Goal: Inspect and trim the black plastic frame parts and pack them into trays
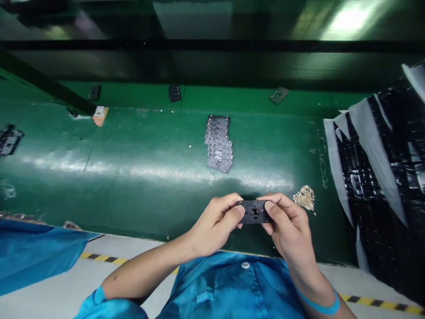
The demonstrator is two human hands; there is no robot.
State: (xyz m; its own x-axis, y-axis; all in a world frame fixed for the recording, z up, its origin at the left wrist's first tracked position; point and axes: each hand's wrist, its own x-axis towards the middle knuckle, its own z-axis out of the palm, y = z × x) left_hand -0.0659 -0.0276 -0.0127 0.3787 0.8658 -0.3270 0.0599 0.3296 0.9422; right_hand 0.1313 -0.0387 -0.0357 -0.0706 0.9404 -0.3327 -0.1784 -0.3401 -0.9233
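Black plastic part (254, 211) lies crosswise, face up, between both hands.

On my feed, the torso below the camera is covered by a bright blue smock (226, 288) of thin, faintly striped fabric. It closes at the chest with a single round white snap button (245, 265). Its left sleeve (99, 305) ends in a bunched cuff near the elbow, leaving the forearm bare. I can make out a narrow light-blue wristband (320, 305) circling the right wrist. The left hand (215, 221) and right hand (285, 226) are bare.
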